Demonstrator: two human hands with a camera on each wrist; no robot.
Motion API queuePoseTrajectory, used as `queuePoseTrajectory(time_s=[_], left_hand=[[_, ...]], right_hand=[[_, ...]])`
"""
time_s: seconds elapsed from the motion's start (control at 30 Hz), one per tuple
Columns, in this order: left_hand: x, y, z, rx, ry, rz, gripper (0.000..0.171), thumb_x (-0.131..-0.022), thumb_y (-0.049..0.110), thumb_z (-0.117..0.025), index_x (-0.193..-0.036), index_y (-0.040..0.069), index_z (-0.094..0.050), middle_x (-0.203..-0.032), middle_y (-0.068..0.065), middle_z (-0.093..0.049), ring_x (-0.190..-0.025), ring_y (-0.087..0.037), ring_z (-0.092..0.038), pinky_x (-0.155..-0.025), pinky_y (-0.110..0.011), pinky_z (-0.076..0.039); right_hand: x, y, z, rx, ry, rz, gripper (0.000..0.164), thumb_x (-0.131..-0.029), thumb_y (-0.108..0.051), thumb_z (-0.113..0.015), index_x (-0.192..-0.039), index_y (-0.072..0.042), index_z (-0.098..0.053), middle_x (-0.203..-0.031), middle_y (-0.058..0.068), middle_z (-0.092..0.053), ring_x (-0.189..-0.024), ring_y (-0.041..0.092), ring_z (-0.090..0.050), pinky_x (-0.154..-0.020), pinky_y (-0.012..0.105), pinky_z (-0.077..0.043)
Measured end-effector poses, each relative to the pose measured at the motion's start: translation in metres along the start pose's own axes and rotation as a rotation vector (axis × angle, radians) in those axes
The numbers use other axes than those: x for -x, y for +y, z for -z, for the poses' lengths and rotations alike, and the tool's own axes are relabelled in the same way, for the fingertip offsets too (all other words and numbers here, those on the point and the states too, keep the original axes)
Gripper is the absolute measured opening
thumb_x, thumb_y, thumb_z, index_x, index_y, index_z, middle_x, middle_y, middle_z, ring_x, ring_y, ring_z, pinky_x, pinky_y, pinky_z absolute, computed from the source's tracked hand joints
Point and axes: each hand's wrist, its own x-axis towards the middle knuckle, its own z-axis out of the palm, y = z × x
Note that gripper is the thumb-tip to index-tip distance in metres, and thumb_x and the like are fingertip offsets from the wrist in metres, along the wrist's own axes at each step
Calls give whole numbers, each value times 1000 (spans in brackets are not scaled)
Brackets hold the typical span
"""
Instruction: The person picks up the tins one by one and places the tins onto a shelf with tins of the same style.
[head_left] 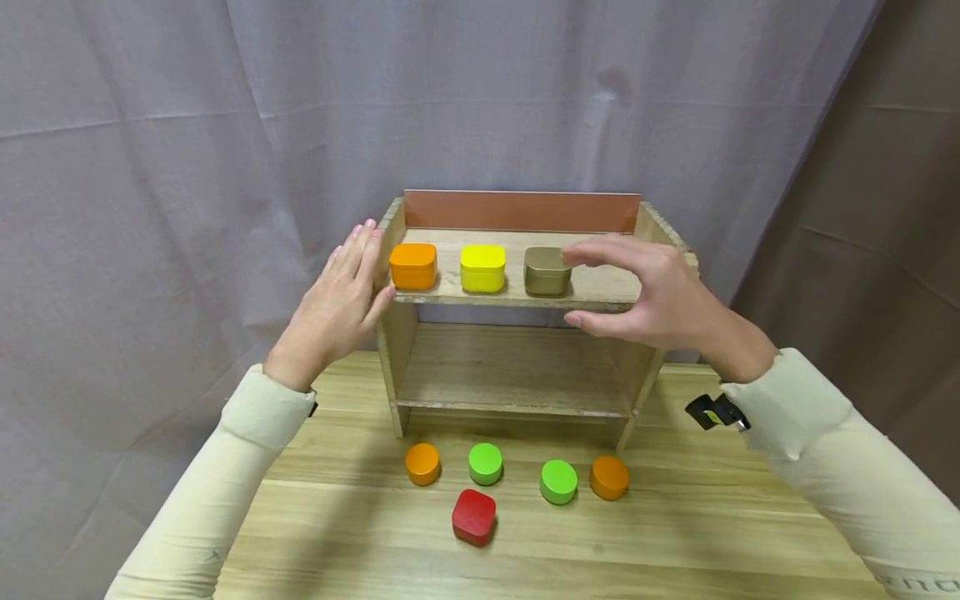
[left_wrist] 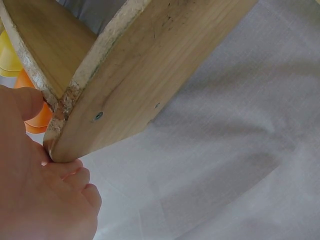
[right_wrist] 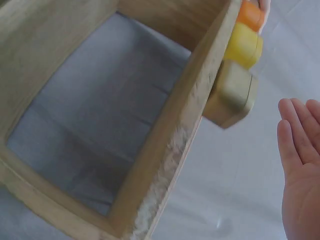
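A small wooden shelf (head_left: 517, 367) stands on the table. Along its top board are an orange tin (head_left: 413, 268), a yellow tin (head_left: 482, 270) and an olive-gold tin (head_left: 546, 272). My left hand (head_left: 335, 296) lies against the shelf's left side panel (left_wrist: 120, 95), fingers mostly straight, thumb at the front edge. Just right of the olive-gold tin is my right hand (head_left: 648, 292), thumb and fingers spread apart with nothing between them. A gap separates these fingers (right_wrist: 300, 127) from the olive-gold tin (right_wrist: 232, 92) in the right wrist view.
On the table before the shelf lie a red rounded-square tin (head_left: 474, 517), a left orange disc (head_left: 423, 463), a right orange disc (head_left: 609, 477), a left green disc (head_left: 485, 463) and a right green disc (head_left: 558, 482). A grey curtain (head_left: 487, 100) hangs behind.
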Motion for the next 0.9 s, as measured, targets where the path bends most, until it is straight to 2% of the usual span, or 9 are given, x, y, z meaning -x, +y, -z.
queuePoseTrajectory(time_s=[0.13, 0.23, 0.5, 0.6, 0.77, 0.9], left_hand=[[0, -1, 0, 1, -1, -2, 75, -111, 32, -50, -167, -4, -15, -177, -23, -15, -165, -40, -17, -133, -58, -21], [0, -2, 0, -1, 3, -3, 75, -111, 31, -50, -167, -4, -15, -176, -23, -15, -164, -40, -17, -133, -58, -21], [-1, -2, 0, 0, 0, -3, 75, -111, 33, -50, -167, -4, -15, -177, -22, -15, -165, -39, -17, -133, -59, -22], [-1, -2, 0, -1, -4, -2, 75, -111, 33, -50, -167, -4, -15, -177, -22, -14, -165, -39, -16, -133, -58, -22], [-1, -2, -1, 2, -8, 4, 76, -111, 33, -49, -167, -3, -14, -177, -22, -13, -165, -39, -15, -133, -58, -21], [-1, -3, -1, 2, -5, 3, 76, -111, 33, -49, -168, -3, -13, -177, -21, -13, -165, -39, -15, -133, -59, -21]], right_hand=[[8, -6, -9, -47, -18, 34, 62, -82, -32, -92, -131, -1, -71, -122, 14, -77, -114, 21, -71, -109, 14, -48], [15, -10, -19, -81, -35, 63, 61, -87, -39, -87, -131, -1, -71, -122, 14, -77, -115, 21, -71, -111, 15, -48], [37, -21, -51, -165, -55, 121, 60, -83, -27, -91, -133, -1, -69, -125, 9, -76, -115, 24, -72, -110, 16, -49], [48, -25, -65, -195, -79, 108, 63, -80, -23, -93, -134, -2, -68, -127, 9, -75, -116, 24, -71, -110, 17, -50], [68, -31, -89, -237, -155, 19, 68, -79, -23, -94, -138, -6, -66, -133, 6, -72, -119, 21, -71, -109, 22, -53], [85, -33, -110, -259, -176, 9, 70, -77, -21, -95, -139, -5, -65, -134, 8, -71, -119, 24, -71, -106, 29, -58]])
